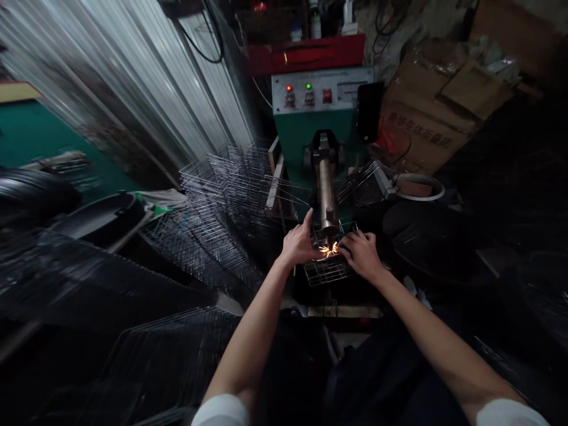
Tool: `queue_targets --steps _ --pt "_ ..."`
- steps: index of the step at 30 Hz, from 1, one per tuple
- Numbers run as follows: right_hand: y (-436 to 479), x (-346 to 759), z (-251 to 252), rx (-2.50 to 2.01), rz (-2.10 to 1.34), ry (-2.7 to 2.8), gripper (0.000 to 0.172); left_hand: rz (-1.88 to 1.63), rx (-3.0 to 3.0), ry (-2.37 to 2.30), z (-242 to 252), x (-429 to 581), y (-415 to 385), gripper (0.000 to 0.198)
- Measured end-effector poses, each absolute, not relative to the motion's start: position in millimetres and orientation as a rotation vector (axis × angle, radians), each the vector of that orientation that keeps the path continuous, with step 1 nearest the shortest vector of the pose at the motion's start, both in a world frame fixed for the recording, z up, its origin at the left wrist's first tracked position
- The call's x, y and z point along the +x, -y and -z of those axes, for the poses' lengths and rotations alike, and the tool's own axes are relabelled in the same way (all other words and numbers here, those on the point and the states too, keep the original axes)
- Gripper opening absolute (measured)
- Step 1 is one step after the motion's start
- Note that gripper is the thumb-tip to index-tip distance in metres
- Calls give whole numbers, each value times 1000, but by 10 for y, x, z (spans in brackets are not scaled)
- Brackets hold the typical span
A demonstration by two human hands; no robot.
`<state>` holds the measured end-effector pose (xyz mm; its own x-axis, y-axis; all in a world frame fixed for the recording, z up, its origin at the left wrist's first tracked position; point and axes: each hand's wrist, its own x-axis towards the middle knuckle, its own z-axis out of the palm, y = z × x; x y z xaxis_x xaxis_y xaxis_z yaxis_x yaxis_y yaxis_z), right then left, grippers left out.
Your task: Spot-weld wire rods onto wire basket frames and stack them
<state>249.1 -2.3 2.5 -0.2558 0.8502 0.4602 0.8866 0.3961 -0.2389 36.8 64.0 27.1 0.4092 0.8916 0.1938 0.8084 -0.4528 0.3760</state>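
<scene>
A wire rack (327, 272) lies under the electrode arm (326, 189) of a green spot welder (288, 139). Orange sparks (329, 249) fly where the electrode tip meets the wires. On the left side of the rack, my left hand (299, 244) grips its edge, thumb raised beside the electrode arm. My right hand (361, 253) holds the right side of the same rack, its fingers bent over the wires close to the sparks. Both fingertips are partly hidden or dark, so any small wire between them cannot be made out.
Stacks of wire racks (222, 201) stand left of the welder, and more grids (173, 349) lie at lower left. A dark phone (370, 111) hangs on the panel's right. Cardboard boxes (426, 118) and a round white-rimmed container (437, 186) sit at right.
</scene>
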Motion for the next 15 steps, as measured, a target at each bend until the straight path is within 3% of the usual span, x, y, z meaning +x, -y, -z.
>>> queue_targets --steps 7,12,15 --pt "-201 2784 -101 -1339 -112 2024 22 -531 2477 -1393 -299 213 -726 133" --pt "-875 3254 -280 -1388 -383 1823 26 -380 2255 -1594 -425 -142 -1200 42" --pt "-1220 3358 -270 -1365 -648 1946 32 -272 2208 -1482 -448 -289 -1419 29"
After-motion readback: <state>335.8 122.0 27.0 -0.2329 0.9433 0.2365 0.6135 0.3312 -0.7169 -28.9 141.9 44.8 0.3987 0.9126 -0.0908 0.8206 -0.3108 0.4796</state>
